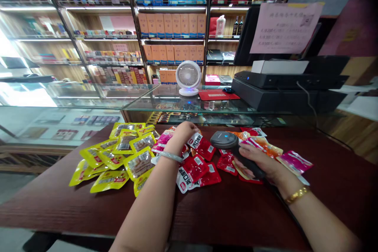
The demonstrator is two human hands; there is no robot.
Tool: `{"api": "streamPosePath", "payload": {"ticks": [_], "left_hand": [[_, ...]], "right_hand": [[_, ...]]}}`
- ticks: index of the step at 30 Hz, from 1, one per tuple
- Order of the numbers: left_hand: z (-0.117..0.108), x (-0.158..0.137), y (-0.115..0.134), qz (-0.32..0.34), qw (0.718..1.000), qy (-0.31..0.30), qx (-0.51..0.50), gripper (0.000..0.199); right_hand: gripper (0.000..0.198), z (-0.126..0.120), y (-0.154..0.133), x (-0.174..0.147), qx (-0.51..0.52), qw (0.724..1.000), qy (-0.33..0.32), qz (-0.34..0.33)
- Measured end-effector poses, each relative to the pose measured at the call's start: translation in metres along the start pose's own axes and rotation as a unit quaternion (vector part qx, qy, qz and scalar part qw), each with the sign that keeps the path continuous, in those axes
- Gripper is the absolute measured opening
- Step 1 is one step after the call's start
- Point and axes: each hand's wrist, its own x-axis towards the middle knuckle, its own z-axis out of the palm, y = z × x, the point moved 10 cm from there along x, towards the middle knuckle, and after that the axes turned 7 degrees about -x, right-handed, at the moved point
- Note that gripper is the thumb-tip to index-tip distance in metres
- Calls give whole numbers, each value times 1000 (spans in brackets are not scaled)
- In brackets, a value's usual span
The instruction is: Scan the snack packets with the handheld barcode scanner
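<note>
My right hand (260, 159) is wrapped round the handle of a dark barcode scanner (225, 139), whose head points left over the packets. My left hand (186, 130), with a pale bangle at its wrist, pinches the top end of a red-and-white snack packet (205, 147); its fingertips are partly hidden. More red snack packets (196, 167) lie just below it on the dark table. Yellow snack packets (140, 161) are heaped to the left. Under and behind my right hand are orange packets (269, 147) and a magenta packet (295, 161).
Behind the table stands a glass counter (165, 104) with a white fan (188, 78), a red mat (218, 95) and black till equipment (289, 86). A cable runs from the scanner under my right forearm. Shelves of boxed goods (173, 25) fill the back wall.
</note>
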Motion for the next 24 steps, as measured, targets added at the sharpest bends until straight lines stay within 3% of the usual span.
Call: {"api": "streamPosePath", "payload": {"ticks": [3, 10, 13, 24], "left_hand": [[-18, -5, -1, -23, 998, 50, 11, 26], [-68, -24, 1, -26, 968, 243, -50, 29], [-69, -25, 3, -12, 963, 254, -85, 30], [-44, -18, 15, 13, 972, 209, -103, 26]], "right_hand": [[36, 0, 1, 0, 7, 1000, -1, -1], [29, 0, 1, -1, 15, 1000, -2, -9], [28, 1, -2, -2, 16, 1000, 0, -15], [35, -1, -1, -2, 10, 1000, 20, -4]]}}
